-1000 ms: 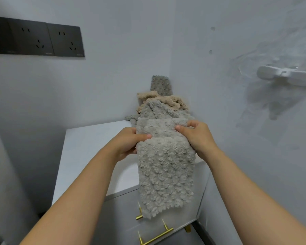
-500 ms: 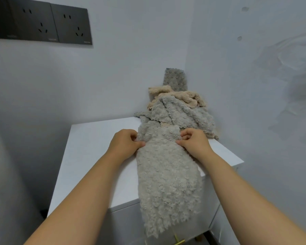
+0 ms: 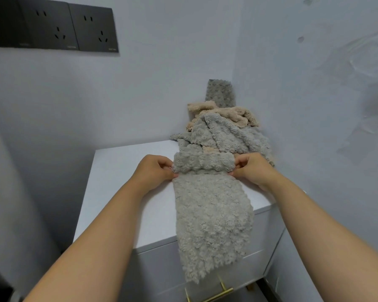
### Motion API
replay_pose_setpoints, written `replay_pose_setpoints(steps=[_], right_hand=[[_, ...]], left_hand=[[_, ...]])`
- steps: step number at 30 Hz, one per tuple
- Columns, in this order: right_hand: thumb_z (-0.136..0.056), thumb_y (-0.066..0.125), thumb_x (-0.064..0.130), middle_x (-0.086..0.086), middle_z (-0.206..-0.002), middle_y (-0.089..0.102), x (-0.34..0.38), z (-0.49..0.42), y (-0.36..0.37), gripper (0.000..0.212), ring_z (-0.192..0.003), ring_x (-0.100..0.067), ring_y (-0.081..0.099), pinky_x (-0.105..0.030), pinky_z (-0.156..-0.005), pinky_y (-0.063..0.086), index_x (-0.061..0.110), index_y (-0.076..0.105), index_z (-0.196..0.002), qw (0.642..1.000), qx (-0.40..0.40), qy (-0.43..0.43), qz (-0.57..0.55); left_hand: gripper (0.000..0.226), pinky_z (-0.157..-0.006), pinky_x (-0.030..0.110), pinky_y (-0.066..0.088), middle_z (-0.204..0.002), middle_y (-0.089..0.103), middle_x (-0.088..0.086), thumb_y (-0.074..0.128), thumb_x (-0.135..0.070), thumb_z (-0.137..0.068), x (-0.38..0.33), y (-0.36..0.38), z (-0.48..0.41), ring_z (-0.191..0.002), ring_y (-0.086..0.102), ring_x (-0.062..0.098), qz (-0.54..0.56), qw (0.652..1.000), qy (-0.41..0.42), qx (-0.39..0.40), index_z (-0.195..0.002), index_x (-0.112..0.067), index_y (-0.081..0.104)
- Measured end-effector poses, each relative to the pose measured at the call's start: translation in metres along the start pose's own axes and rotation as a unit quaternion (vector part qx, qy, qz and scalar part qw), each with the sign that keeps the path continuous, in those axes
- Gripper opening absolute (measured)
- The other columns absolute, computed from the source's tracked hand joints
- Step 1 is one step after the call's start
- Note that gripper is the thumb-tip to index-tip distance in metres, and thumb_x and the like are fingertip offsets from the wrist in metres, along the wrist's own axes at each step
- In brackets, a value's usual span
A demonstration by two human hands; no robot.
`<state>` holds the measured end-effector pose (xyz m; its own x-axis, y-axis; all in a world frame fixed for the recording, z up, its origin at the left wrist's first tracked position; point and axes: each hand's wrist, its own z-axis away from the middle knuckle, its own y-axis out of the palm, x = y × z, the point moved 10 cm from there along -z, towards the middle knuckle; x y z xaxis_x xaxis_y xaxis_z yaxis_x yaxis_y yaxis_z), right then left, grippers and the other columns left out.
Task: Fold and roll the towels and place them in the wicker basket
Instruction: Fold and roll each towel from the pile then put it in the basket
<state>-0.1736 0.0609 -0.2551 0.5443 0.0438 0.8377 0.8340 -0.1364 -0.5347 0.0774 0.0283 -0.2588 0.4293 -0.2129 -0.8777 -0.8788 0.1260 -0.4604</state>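
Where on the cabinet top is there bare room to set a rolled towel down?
Left of the left hand, the cabinet top is bare out to its left and back edges. The back right corner is crowded with the towel pile.

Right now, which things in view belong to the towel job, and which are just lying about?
Job: grey towel, its far end rolled, pinched by left hand and right hand; towel pile behind it; white cabinet under it. No basket in view.
Not the job: wall sockets; brass drawer handle.
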Motion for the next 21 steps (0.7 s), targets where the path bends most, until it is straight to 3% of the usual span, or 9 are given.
replay_pose_setpoints(steps=[3, 6, 9, 11, 14, 16, 18, 21], right_hand=[[-0.075, 0.071, -0.010, 0.002, -0.071, 0.065, 0.001, 0.003, 0.001, 0.025, -0.072, -0.010, 0.057, -0.020, -0.075, 0.046, 0.014, 0.069, -0.067, 1.000, 0.016, -0.003, -0.012], [-0.085, 0.063, -0.002, 0.007, -0.066, 0.064, 0.002, 0.005, -0.004, 0.025, -0.065, -0.005, 0.051, -0.017, -0.063, 0.038, 0.016, 0.072, -0.071, 1.000, 0.000, -0.004, 0.020], [-0.094, 0.051, 0.011, -0.013, -0.074, 0.061, 0.000, 0.006, -0.005, 0.027, -0.064, -0.011, 0.045, -0.026, -0.062, 0.041, 0.009, 0.073, -0.078, 0.999, -0.007, 0.014, 0.045], [-0.095, 0.052, 0.027, -0.017, -0.074, 0.055, 0.002, 0.008, -0.002, 0.036, -0.063, -0.013, 0.043, -0.028, -0.062, 0.039, 0.000, 0.071, -0.082, 1.000, 0.004, 0.014, 0.027], [-0.090, 0.053, 0.049, 0.007, -0.077, 0.063, 0.006, 0.011, 0.001, 0.055, -0.068, -0.003, 0.053, -0.020, -0.066, 0.036, -0.002, 0.070, -0.085, 1.000, 0.009, 0.011, 0.015], [-0.085, 0.061, 0.049, 0.013, -0.072, 0.058, 0.009, 0.013, 0.007, 0.052, -0.065, 0.004, 0.051, -0.016, -0.066, 0.036, -0.002, 0.065, -0.081, 0.999, 0.033, 0.000, 0.029], [-0.079, 0.071, 0.043, 0.006, -0.065, 0.052, 0.010, 0.013, 0.012, 0.038, -0.055, -0.006, 0.044, -0.016, -0.061, 0.039, 0.009, 0.057, -0.071, 0.996, 0.062, -0.006, 0.071], [-0.076, 0.077, 0.035, 0.005, -0.068, 0.050, 0.010, 0.011, 0.014, 0.029, -0.060, -0.009, 0.041, -0.021, -0.060, 0.038, 0.015, 0.056, -0.073, 0.987, 0.092, -0.017, 0.131]], left_hand=[[0.021, -0.063, 0.010, 0.043, -0.069, 0.067, 0.001, 0.072, 0.006, -0.075, -0.002, 0.001, 0.001, -0.060, 0.055, 0.002, -0.020, 0.999, 0.019, 0.031, -0.070, -0.015, 0.072], [0.031, -0.066, 0.013, 0.041, -0.069, 0.067, -0.005, 0.060, 0.006, -0.081, -0.001, 0.001, 0.000, -0.065, 0.054, 0.002, -0.058, 0.997, 0.022, 0.039, -0.068, -0.020, 0.072], [0.034, -0.066, 0.018, 0.037, -0.069, 0.065, -0.004, 0.054, -0.007, -0.088, -0.003, 0.006, 0.002, -0.068, 0.050, 0.006, -0.059, 0.997, 0.008, 0.050, -0.062, -0.021, 0.070], [0.045, -0.059, 0.018, 0.031, -0.053, 0.052, -0.011, 0.057, -0.025, -0.092, -0.004, 0.009, 0.004, -0.057, 0.044, 0.005, -0.051, 0.997, 0.001, 0.054, -0.047, -0.021, 0.059], [0.050, -0.051, 0.020, 0.023, -0.048, 0.026, -0.007, 0.066, -0.047, -0.084, -0.005, 0.013, 0.004, -0.048, 0.024, 0.011, -0.047, 0.997, 0.000, 0.058, -0.053, -0.015, 0.042], [0.047, -0.046, 0.017, 0.025, -0.047, 0.034, -0.006, 0.076, -0.046, -0.074, -0.006, 0.017, 0.003, -0.046, 0.027, 0.009, -0.063, 0.995, 0.002, 0.076, -0.056, -0.012, 0.047], [0.039, -0.054, 0.018, 0.033, -0.056, 0.051, -0.004, 0.083, -0.042, -0.066, -0.009, 0.022, 0.004, -0.055, 0.040, 0.008, -0.104, 0.990, 0.007, 0.100, -0.062, -0.012, 0.057], [0.034, -0.063, 0.021, 0.037, -0.068, 0.058, -0.005, 0.085, -0.037, -0.065, -0.014, 0.024, 0.003, -0.066, 0.047, 0.010, -0.176, 0.977, 0.031, 0.119, -0.070, -0.016, 0.058]])
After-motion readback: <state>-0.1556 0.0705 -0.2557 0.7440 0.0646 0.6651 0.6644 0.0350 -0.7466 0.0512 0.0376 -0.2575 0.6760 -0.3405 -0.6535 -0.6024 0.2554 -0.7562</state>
